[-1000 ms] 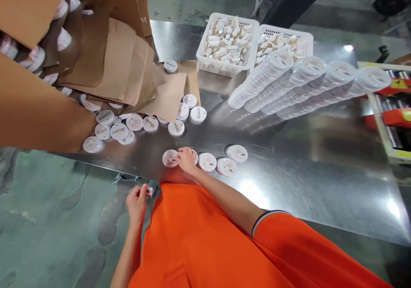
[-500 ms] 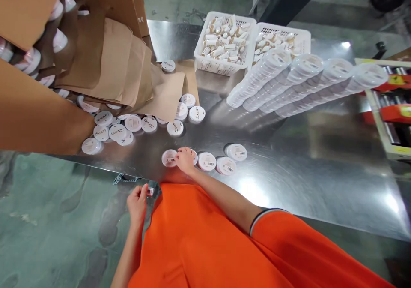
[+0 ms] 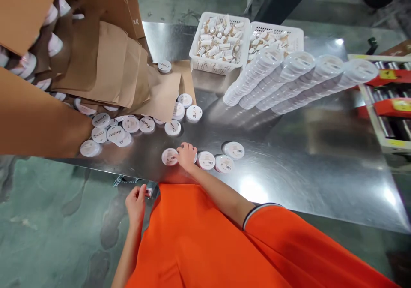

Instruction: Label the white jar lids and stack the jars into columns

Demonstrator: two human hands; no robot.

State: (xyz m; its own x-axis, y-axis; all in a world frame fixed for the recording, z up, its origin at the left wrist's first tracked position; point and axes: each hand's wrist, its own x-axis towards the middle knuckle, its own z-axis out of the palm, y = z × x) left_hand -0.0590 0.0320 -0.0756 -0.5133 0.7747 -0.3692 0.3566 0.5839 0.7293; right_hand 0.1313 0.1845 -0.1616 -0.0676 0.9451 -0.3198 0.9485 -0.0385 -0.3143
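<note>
My right hand [image 3: 186, 155] rests over a round jar in the front row on the metal table, its fingers curled around the lid, so that the jar is mostly covered. Just left of it lies a jar with a barcode label [image 3: 170, 157], close to my fingertips. On the right, the row continues with another labelled jar [image 3: 206, 160], a jar beside it [image 3: 224, 163] and one set slightly back [image 3: 234, 150]. Below the table edge, my left hand [image 3: 136, 196] is closed on a small label piece [image 3: 148, 192] pinched between thumb and fingers.
A cardboard box [image 3: 38, 125] with jars and brown paper sheets [image 3: 109, 65] lies at left, loose jars [image 3: 131, 124] before its opening. White baskets [image 3: 212, 66] of small bottles stand behind. Tall stacks of clear-wrapped jars [image 3: 266, 71] lean across the back right. A crate [image 3: 372, 108] is farther right.
The view has shifted slightly. My right hand's fingers have shifted a little over the covered jar; my left hand still holds the small label piece.
</note>
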